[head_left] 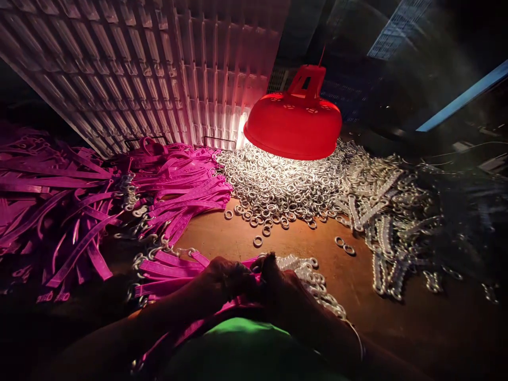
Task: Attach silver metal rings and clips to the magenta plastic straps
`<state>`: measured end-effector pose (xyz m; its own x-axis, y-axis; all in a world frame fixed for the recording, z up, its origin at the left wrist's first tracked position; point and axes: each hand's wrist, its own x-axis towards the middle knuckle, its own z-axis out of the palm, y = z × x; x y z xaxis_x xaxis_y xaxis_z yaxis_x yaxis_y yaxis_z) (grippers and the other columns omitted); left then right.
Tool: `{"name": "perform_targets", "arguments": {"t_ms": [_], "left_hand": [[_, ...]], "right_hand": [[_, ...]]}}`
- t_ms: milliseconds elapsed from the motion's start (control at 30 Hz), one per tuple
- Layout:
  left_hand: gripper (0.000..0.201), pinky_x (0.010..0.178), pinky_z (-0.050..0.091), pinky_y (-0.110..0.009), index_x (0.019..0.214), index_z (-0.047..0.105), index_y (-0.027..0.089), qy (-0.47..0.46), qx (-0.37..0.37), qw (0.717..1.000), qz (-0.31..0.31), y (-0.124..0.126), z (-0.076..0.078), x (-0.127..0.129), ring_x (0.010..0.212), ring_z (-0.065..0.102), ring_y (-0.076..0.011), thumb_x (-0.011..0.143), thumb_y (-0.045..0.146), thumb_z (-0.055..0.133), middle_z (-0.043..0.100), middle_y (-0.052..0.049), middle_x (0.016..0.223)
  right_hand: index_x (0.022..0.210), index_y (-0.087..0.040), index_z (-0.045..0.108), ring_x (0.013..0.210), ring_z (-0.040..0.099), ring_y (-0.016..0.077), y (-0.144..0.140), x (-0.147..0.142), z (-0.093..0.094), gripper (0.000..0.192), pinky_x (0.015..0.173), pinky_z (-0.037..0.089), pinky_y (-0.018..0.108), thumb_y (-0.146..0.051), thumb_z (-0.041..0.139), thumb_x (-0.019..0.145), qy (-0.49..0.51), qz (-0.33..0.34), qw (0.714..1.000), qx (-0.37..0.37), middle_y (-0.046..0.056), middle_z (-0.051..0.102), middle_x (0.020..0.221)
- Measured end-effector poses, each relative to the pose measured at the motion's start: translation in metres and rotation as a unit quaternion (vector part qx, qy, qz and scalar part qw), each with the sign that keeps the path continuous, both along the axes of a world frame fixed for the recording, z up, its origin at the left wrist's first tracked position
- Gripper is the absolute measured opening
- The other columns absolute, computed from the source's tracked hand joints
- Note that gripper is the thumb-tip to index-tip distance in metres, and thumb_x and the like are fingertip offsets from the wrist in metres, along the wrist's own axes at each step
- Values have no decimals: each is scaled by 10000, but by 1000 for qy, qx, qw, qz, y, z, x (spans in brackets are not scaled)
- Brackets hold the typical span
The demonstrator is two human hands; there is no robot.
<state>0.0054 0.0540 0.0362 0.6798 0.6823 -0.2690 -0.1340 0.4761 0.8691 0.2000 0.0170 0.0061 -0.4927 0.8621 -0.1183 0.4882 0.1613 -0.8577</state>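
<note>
A pink strap is lying at the near edge of the tabletop, pinched between both hands, which are meeting there fingertip to fingertip. The left hand is closing its fingers around the strap from the left side, and the right hand is closing on it from the right; the light is dim there, so I cannot tell whether a ring is held between the fingers as well. A short row of metal clips is lying just beside the right hand. More pink straps are piling up as a heap of straps along the left edge of the tabletop, some with metal hooks at their ends. A red lamp is hanging low over the far side, lighting a pile of metal rings, with a few loose rings lying apart on the bare wood. Rows of clips are spreading toward the right edge. A pale grid panel is leaning at the far left corner.
</note>
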Motion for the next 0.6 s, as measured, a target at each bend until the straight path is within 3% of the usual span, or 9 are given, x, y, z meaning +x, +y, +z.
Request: {"name": "perform_targets", "arguments": {"t_ms": [100, 200, 267, 367, 467, 533, 600], "left_hand": [[409, 565, 325, -230, 631, 591, 96, -6, -11, 1000, 19, -1, -6, 2, 583, 433, -90, 736, 483, 673, 503, -1, 591], [421, 559, 313, -236, 615, 571, 97, -15, -51, 998, 16, -1, -13, 4, 567, 431, -93, 711, 490, 690, 481, 4, 570], [436, 549, 293, -240, 585, 538, 104, -14, -66, 998, 16, 0, -15, 5, 550, 403, -87, 694, 495, 698, 447, 15, 549], [474, 532, 259, -241, 547, 491, 112, -3, -69, 998, -8, 3, -16, 5, 537, 363, -80, 690, 522, 682, 406, 22, 538], [467, 506, 232, -234, 555, 477, 123, 11, -67, 997, -45, 9, -14, 0, 518, 331, -69, 708, 526, 655, 378, 35, 538], [448, 466, 179, -229, 569, 456, 140, 51, -57, 994, -74, 17, -12, -4, 476, 265, -53, 721, 519, 641, 323, 60, 515], [447, 440, 131, -230, 564, 428, 154, 105, -24, 990, -91, 28, -8, -10, 445, 211, -46, 725, 520, 626, 282, 76, 491]], "right_hand": [[1132, -163, 468, 538, 419, 99, 8, -5, 13, 335, 455, 305, 187, -432, 363, 963, -13, 37, 999, -25, 0, 533, 664], [943, -160, 502, 485, 338, 78, 15, -11, 26, 265, 433, 259, 192, -367, 339, 973, -22, 52, 997, -44, -23, 476, 605], [872, -165, 484, 491, 340, 79, 17, -15, 32, 198, 441, 263, 199, -320, 387, 950, -23, 65, 997, -38, -20, 479, 612], [930, -159, 470, 520, 365, 83, 20, -15, 32, 130, 463, 266, 205, -287, 456, 914, -31, 86, 996, -18, -9, 513, 654], [975, -141, 473, 539, 353, 82, 23, -10, 27, 214, 477, 269, 210, -345, 478, 909, -12, 106, 994, -16, -6, 509, 677], [859, -139, 494, 577, 349, 90, 27, -5, 24, 293, 510, 300, 222, -422, 443, 917, 36, 112, 993, 0, 5, 482, 696], [753, -146, 497, 579, 348, 95, 32, -1, 23, 432, 516, 316, 229, -492, 327, 947, 89, 71, 993, -19, 2, 433, 673]]}}
